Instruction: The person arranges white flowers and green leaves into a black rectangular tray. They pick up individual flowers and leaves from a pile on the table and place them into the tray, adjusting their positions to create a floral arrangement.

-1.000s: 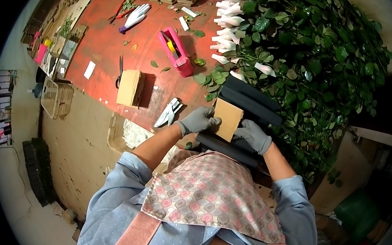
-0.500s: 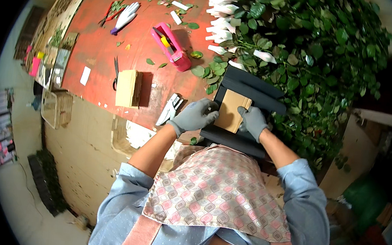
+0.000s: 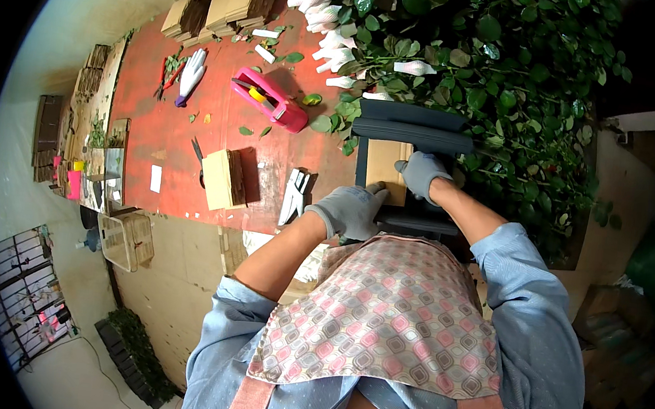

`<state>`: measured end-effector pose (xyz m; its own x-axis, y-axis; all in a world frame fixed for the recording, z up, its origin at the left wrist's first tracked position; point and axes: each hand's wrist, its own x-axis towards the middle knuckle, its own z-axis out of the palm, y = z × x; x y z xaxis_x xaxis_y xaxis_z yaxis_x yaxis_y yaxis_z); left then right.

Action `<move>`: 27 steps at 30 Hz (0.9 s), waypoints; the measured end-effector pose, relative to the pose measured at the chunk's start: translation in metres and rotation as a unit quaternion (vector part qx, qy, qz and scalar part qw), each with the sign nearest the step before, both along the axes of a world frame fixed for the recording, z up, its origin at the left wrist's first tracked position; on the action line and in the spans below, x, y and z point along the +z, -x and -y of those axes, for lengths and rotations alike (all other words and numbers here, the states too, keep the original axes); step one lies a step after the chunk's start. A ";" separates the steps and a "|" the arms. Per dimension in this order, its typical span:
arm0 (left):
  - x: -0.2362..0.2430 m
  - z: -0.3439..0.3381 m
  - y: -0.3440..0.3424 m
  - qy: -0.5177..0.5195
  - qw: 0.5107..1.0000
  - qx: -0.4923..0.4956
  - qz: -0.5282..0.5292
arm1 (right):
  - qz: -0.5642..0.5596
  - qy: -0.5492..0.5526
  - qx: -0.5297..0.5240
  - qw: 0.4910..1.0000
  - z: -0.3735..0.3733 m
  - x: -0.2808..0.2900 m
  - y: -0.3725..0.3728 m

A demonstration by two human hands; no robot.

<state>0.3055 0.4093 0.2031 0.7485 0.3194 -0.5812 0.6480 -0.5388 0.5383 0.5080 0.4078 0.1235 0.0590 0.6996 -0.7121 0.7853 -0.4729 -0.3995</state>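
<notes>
the cardboard point(image 3: 383, 161) lies in the black holder point(image 3: 415, 127), beside the leafy stems point(image 3: 500, 155). the left hand point(image 3: 349, 209) touches its lower end, fingers close together; the right hand point(image 3: 423, 175) is curled at its right edge. whether either pinches it, i cannot tell. the stapler point(image 3: 294, 196) lies on the red table point(image 3: 142, 105), near the left hand.

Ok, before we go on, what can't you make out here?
All in the head view:
Card: part of its right side, hidden by the right hand.
Left hand: finger undersides, hidden by its own back.
White sleeves: contents, hidden by the sleeves themselves.
Scissors: part of the handles, behind the small stack.
Leaves: far end, cut off by the top edge.
</notes>
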 end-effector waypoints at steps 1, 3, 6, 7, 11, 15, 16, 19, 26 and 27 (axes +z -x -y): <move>0.003 0.000 -0.001 0.001 1.000 0.001 -0.008 | -0.005 0.004 -0.006 1.000 0.000 0.000 0.000; 0.005 0.001 -0.001 -0.006 1.000 0.001 -0.008 | -0.004 -0.001 0.000 1.000 0.001 -0.002 0.000; 0.003 0.004 0.002 -0.016 1.000 0.009 0.016 | 0.009 -0.015 0.012 1.000 0.001 0.000 0.001; 0.000 0.005 0.004 -0.017 0.999 0.014 0.029 | 0.000 -0.003 0.004 1.000 0.002 0.002 0.000; -0.010 0.011 0.011 -0.039 0.997 0.026 0.065 | -0.059 0.065 -0.044 0.995 0.000 0.021 -0.003; -0.009 0.009 0.008 -0.035 0.998 0.024 0.044 | -0.004 0.003 0.000 1.000 0.000 0.016 -0.003; -0.009 0.008 0.007 -0.032 0.999 0.025 0.035 | 0.025 -0.027 0.022 0.999 0.000 0.013 -0.001; -0.006 0.007 0.004 -0.019 0.999 0.024 0.008 | 0.121 -0.097 0.118 0.981 0.003 0.018 0.001; -0.005 0.002 0.001 0.027 0.998 0.047 -0.023 | 0.197 -0.262 0.327 0.886 0.016 0.036 0.030; -0.003 0.001 0.001 0.026 0.998 0.050 -0.022 | 0.241 -0.268 0.354 0.863 0.020 0.033 0.032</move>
<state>0.3044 0.4080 0.2003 0.6871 0.3601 -0.6310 0.7213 -0.4421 0.5332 0.4759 0.3878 0.1565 -0.3189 0.9034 -0.2866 0.9379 0.3444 0.0419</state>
